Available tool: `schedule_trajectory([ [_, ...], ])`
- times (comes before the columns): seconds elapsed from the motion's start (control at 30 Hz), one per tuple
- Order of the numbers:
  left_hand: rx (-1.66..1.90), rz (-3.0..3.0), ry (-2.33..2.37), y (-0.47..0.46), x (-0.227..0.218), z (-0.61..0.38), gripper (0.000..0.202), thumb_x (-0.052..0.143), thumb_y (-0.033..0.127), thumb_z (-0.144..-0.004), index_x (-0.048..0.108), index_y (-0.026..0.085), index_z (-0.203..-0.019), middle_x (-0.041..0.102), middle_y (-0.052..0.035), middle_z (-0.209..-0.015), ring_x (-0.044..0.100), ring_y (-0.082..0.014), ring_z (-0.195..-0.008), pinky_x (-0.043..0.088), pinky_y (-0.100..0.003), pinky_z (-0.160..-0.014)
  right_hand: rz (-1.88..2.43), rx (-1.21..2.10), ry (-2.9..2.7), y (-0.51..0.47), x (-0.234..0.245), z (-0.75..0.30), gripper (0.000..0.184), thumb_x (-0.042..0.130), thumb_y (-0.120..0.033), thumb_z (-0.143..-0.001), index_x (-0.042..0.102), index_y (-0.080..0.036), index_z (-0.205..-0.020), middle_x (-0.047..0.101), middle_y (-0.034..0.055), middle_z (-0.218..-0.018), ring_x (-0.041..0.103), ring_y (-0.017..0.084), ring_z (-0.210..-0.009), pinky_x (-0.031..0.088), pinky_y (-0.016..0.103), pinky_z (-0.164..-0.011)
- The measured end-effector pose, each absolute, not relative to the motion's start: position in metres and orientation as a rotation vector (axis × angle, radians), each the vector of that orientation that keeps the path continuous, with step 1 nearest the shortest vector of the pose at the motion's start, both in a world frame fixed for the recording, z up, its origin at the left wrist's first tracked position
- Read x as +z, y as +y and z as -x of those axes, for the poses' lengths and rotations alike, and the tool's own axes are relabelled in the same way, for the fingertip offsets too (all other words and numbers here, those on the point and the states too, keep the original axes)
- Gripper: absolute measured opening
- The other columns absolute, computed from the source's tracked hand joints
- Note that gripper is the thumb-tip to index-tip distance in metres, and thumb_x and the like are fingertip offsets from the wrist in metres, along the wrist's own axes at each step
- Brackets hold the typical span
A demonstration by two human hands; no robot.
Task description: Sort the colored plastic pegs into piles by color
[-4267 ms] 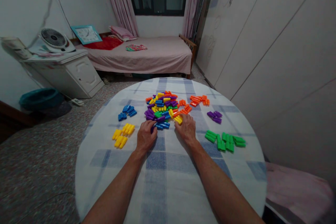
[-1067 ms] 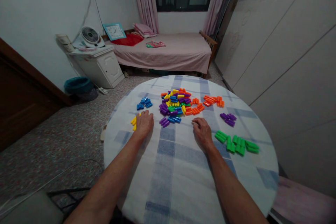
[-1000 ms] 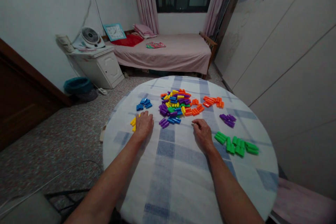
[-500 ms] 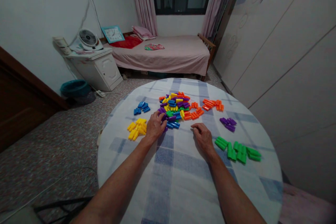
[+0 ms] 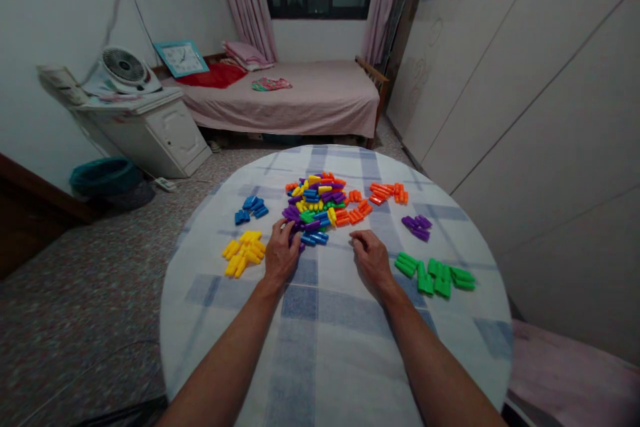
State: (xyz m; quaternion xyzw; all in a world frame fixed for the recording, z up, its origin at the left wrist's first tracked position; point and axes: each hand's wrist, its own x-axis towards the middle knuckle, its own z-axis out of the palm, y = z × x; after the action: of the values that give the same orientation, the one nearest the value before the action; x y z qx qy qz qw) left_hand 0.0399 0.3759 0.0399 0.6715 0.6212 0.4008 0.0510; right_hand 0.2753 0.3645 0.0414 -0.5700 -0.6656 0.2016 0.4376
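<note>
A mixed pile of coloured plastic pegs point(image 5: 317, 203) lies in the middle of a round table with a blue-checked cloth point(image 5: 330, 340). My left hand point(image 5: 281, 255) rests at the pile's near edge, fingers curled over purple and blue pegs. My right hand point(image 5: 369, 259) lies on the cloth just right of the pile, fingers bent, with nothing visible in it. Sorted groups surround the pile: yellow pegs point(image 5: 242, 253) left of my left hand, blue pegs point(image 5: 250, 208) behind them, orange pegs point(image 5: 387, 192) at the back right, purple pegs point(image 5: 417, 227) and green pegs point(image 5: 436, 274) on the right.
Behind the table stands a bed with a pink cover point(image 5: 300, 97). A white cabinet point(image 5: 145, 130) with a fan point(image 5: 123, 68) is at the left, a teal basin point(image 5: 100, 177) on the floor beside it. White wardrobe doors point(image 5: 525, 80) line the right wall.
My left hand moved from the yellow group back right to the near edge of the mixed pile. The right hand stayed on the cloth. The view turned slightly.
</note>
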Motion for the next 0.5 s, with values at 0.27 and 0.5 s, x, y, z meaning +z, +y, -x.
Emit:
schedule_trajectory([
  [0.27,1.32,-1.937,1.781,0.379,0.038,-0.036,0.029,0.047,0.021,-0.086,0.061,0.018,-0.112,0.054,-0.0094,-0.122,0.058,-0.0202,-0.107,0.05,-0.036,-0.095,1.434,0.379,-1.656,0.362,0.043,-0.268,0.029,0.044,-0.019,-0.082,0.062,-0.014,-0.103,0.062,0.0097,-0.099,0.059,0.02,-0.091,0.048,0.035,-0.085],
  [0.5,1.388,-1.861,1.705,0.385,0.04,-0.033,0.028,0.042,0.014,-0.084,0.063,0.017,-0.101,0.059,-0.0079,-0.106,0.059,-0.0179,-0.102,0.05,-0.034,-0.093,1.311,0.293,-2.044,0.374,0.073,-0.223,0.048,0.048,-0.013,-0.083,0.05,-0.019,-0.131,0.048,0.0111,-0.132,0.049,0.023,-0.118,0.044,0.039,-0.099],
])
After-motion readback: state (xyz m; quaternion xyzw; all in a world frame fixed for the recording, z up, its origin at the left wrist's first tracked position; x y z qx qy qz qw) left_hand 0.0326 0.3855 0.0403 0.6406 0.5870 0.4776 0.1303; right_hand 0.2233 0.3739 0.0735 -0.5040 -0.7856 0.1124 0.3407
